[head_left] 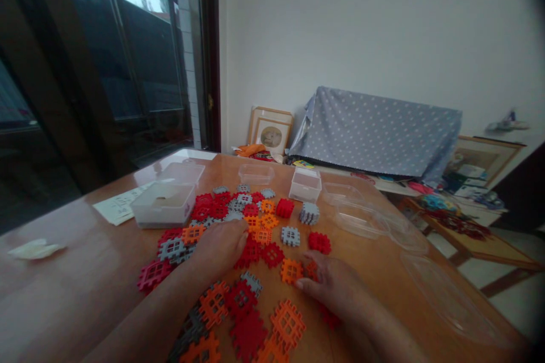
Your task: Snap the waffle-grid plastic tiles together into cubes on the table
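Note:
Red, grey and orange interlocking plastic tiles, square with notched edges, lie heaped and scattered over the wooden table. My left hand (223, 243) reaches over the heap, beside orange tiles (263, 235) and red tiles (272, 254). Its fingers curl down out of sight, so what they hold cannot be made out. To the right, my right hand (334, 282) has thumb and fingers around a small orange tile (312, 269), partly covered by the hand. A flat orange tile (291, 271) lies against its thumb side. Stacks of red tiles (285, 207) and grey tiles (309, 213) stand farther back.
A translucent box (164, 207) stands left of the heap, near a printed sheet (114, 207). Another box (305, 184) stands at the back. Clear plastic lids and trays (361, 220) lie along the right side of the table (383, 278). A crumpled wrapper (36, 249) lies far left.

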Motion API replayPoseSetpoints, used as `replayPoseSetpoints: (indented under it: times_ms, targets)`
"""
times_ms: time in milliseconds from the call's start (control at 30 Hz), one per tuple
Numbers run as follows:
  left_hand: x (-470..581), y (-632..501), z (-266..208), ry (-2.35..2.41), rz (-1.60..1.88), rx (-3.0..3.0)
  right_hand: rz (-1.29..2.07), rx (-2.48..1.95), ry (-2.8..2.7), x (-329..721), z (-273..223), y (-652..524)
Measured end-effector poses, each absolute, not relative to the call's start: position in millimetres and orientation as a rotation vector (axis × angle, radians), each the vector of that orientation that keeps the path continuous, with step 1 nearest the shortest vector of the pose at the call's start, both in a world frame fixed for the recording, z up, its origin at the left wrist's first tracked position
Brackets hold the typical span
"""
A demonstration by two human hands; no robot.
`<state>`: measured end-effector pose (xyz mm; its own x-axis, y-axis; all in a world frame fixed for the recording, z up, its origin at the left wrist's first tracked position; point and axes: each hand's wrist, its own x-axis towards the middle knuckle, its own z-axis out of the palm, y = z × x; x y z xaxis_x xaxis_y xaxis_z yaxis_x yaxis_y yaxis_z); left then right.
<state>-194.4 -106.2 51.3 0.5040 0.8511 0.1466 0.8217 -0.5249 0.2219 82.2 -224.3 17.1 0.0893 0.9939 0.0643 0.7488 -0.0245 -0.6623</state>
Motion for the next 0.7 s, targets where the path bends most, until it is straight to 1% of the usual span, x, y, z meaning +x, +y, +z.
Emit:
replayPoseSetpoints:
  times_ms: [100, 267, 433, 567, 700]
  targets:
    - [-194.4, -104.0, 53.1, 1.518, 0.465, 2.517, 0.583, -1.869, -1.638, 96.8, 25.6, -224.5]
    - [-194.8, -99.1, 52.5, 1.388, 0.711, 2.292, 0.562, -1.942, -1.641, 112.7, 37.1, -225.8]
    - [-188.7, -100.8, 52.6, 1.305, 0.757, 1.791, 0.570, -1.964, -1.702, 110.1, 36.0, -227.0]
    - [-184.0, -105.5, 57.8, 1.084, 0.848, 1.386, 0.602, -1.940, -1.754, 97.7, 33.3, -226.4]
    - [-182.2, -108.9, 60.5, 0.881, 0.880, 1.228, 0.680, -1.870, -1.746, 82.4, 32.4, -225.3]
